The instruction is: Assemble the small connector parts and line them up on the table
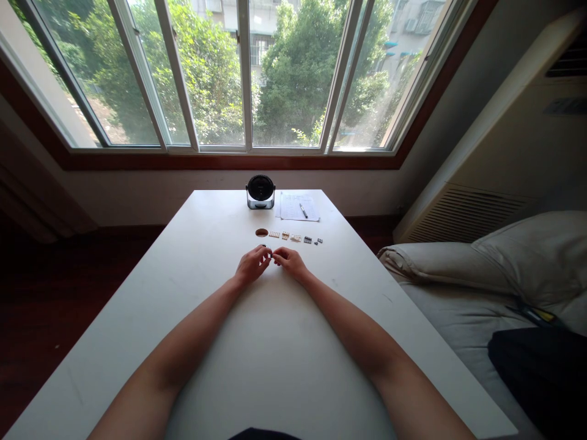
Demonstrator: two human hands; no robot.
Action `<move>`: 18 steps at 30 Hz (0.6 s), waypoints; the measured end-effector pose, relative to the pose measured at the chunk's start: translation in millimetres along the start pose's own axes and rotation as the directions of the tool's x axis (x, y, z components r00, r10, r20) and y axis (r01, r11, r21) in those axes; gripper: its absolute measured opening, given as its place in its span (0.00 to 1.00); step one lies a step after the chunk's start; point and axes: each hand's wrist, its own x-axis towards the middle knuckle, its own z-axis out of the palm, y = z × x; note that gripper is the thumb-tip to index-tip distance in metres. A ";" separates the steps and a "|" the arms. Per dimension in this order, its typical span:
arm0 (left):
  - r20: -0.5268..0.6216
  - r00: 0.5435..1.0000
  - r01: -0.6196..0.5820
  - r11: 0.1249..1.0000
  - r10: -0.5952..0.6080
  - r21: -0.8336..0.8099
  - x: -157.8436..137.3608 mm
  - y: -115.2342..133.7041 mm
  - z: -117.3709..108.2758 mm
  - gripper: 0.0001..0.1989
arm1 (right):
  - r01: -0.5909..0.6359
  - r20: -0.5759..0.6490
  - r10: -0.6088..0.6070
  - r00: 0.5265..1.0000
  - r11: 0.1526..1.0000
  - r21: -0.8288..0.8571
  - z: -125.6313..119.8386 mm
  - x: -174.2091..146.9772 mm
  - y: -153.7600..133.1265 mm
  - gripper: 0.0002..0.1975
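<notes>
My left hand (pixel 252 264) and my right hand (pixel 290 261) meet over the middle of the white table (pixel 275 342). Between their fingertips is a small dark piece (pixel 271 255), too tiny to make out its kind. Both hands are closed in a pinch around it. Just beyond them lies a row of small parts: a beige dotted piece (pixel 274 234), tan pieces (pixel 285 236), pale pieces (pixel 296 238), a dark grey piece (pixel 307 240) and small grey bits (pixel 320 241). Another dark bit shows behind my left fingers, partly hidden.
A round hole (pixel 261 232) with a brown inside is at the row's left end. Farther back stand a small black fan (pixel 260 190) and printed papers (pixel 293 206) with a pen (pixel 303 211) on them. A sofa (pixel 440 299) borders the right side; windows are ahead.
</notes>
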 end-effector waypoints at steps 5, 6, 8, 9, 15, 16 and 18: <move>0.008 1.000 -0.006 1.000 0.006 -0.010 -0.2 -0.9 0.4 0.07 | 0.006 0.022 -0.007 1.000 1.000 0.017 -0.7 0.1 -1.8 0.15; 0.003 1.000 -0.007 1.000 0.007 -0.011 -0.3 -1.0 0.2 0.07 | 0.005 0.022 -0.006 1.000 1.000 0.012 -0.8 0.0 -2.1 0.15; -0.007 1.000 -0.009 1.000 0.009 -0.010 -0.4 -1.3 -0.2 0.06 | 0.001 0.021 -0.001 1.000 1.000 0.000 -0.8 0.2 -2.2 0.15; -0.010 1.000 -0.008 1.000 0.008 -0.006 -0.4 -1.4 -0.2 0.06 | -0.001 0.020 0.001 1.000 1.000 -0.004 -0.6 0.3 -2.2 0.15; -0.016 0.999 0.032 0.999 -0.031 0.033 0.5 -2.7 1.1 0.07 | -0.002 0.004 0.002 1.000 1.000 -0.030 1.0 0.1 -2.3 0.15; -0.019 0.999 0.034 0.999 -0.034 0.034 0.6 -3.0 1.3 0.07 | 0.002 0.002 -0.002 1.000 0.999 -0.043 1.3 -0.4 -2.8 0.15; -0.029 0.999 0.037 0.999 -0.036 0.026 0.8 -3.7 1.6 0.06 | 0.009 -0.005 -0.009 1.000 0.997 -0.073 1.5 -1.8 -4.2 0.14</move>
